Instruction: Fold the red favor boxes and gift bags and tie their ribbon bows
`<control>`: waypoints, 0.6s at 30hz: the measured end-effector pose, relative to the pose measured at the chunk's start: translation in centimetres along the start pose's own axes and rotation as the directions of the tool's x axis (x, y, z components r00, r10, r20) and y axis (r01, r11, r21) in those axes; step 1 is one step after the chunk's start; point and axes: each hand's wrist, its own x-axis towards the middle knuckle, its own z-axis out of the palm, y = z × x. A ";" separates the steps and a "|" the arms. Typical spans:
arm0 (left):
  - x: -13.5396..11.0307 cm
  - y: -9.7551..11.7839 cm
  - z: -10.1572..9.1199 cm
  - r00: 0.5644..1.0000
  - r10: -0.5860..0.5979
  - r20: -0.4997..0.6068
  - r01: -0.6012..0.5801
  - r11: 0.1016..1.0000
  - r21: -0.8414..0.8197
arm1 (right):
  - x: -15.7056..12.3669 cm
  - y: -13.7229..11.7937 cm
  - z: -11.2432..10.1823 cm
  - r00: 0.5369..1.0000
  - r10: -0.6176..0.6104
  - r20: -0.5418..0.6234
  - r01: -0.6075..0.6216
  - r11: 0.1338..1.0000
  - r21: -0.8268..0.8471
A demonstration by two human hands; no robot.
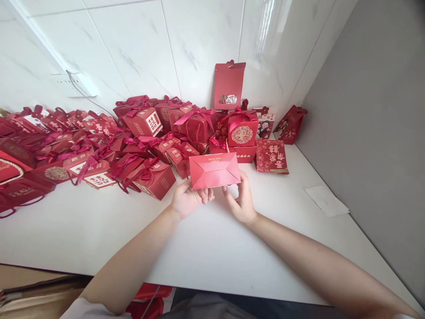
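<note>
Both hands hold a red folded paper box (214, 170) just above the white table (206, 248), its folded bottom flaps turned toward me. My left hand (189, 199) grips its lower left side, fingers curled under the bottom edge. My right hand (241, 199) holds the lower right corner, thumb and fingers closed on it. Directly behind the box lies a heap of finished red gift boxes with ribbons (149, 146).
A flat red carton (228, 85) leans upright against the tiled wall. A box with a gold round emblem (242, 128) and flat printed cartons (271, 156) lie at the back right. A white paper slip (326, 200) lies near the grey wall (375, 133). Cardboard shows below the table's near edge.
</note>
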 end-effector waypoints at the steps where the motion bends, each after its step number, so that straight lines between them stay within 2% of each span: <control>1: 0.1 -0.1 0.0 1.000 0.006 -0.008 -0.006 1.000 -0.008 | 0.0 0.0 0.0 1.000 0.006 0.003 -0.006 1.000 0.004; 8: 0.5 -0.6 -0.6 0.998 0.047 -0.033 -0.048 0.998 -0.027 | -0.2 0.2 0.2 0.998 0.046 0.042 -0.050 0.994 0.101; 11: 0.5 -0.9 -0.7 0.998 0.063 -0.003 -0.063 0.996 -0.055 | -0.1 0.2 0.1 0.999 0.018 0.045 -0.021 0.996 0.081; 13: 0.5 -1.0 -0.6 0.999 0.052 0.008 -0.052 0.995 -0.090 | -0.1 0.1 -0.1 0.996 -0.082 0.043 0.081 0.996 0.021; 15: 0.5 -1.1 -0.5 0.999 0.030 -0.017 -0.033 0.989 -0.145 | -0.2 0.1 -0.3 0.970 -0.239 0.045 0.241 0.970 -0.043; 18: 0.8 -0.8 -0.4 0.990 -0.024 -0.136 -0.005 0.978 -0.209 | -0.5 0.4 -0.4 0.915 -0.398 0.066 0.402 0.914 -0.054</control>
